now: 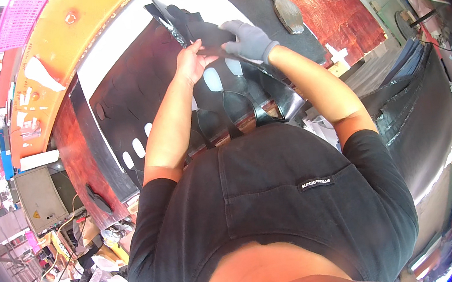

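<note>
A black sheet [133, 73] with several rounded cut-outs lies across the work surface, and white shows through some of the holes. Its near part hangs in narrow strips close to my body. My bare left hand [192, 63] pinches the edge of a bunch of black cut pieces [204, 32] above the sheet. On the other side of those pieces is my right hand [250, 41], in a grey glove, with its fingers closed over their edge. A folded, shiny-edged flap [166, 24] stands up beyond my left hand. The fingertips under the pieces are hidden.
At the far left runs an orange machine beam [56, 43]. A sole-shaped metal cutting die [283, 10] lies at the far right, near a worn red board [342, 8]. Another dark shape [98, 199] rests at left, near a grey electrical box [41, 200]. Black sheeting [422, 111] is heaped at right.
</note>
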The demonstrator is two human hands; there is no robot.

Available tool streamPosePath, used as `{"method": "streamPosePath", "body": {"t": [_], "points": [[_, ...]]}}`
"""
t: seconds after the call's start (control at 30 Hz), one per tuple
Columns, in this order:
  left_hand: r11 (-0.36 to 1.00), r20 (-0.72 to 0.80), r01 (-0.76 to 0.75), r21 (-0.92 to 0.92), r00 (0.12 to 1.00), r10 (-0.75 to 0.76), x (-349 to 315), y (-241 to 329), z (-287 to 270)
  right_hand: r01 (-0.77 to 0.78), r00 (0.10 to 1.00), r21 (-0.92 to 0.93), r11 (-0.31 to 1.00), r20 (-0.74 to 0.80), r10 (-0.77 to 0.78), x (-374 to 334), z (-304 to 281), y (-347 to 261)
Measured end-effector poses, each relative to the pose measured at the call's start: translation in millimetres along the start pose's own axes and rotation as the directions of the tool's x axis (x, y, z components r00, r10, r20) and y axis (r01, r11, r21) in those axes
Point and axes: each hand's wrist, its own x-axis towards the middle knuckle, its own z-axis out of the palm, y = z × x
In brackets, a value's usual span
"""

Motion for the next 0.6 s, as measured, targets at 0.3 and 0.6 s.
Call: {"method": "streamPosePath", "body": {"t": [0.3, 0.6], "points": [[1.000, 0.186, -0.007, 0.004, 0.983, 0.006, -10, 5, -1, -0.088, 0.993, -0.106, 0.990, 0.075, 0.096, 47, 14, -10], [0.998, 0.201, -0.066, 0.015, 0.978, 0.062, -20, 4, 5, -0.213, 0.920, 0.245, 0.946, -0.277, 0.279, 81, -100, 38]]}}
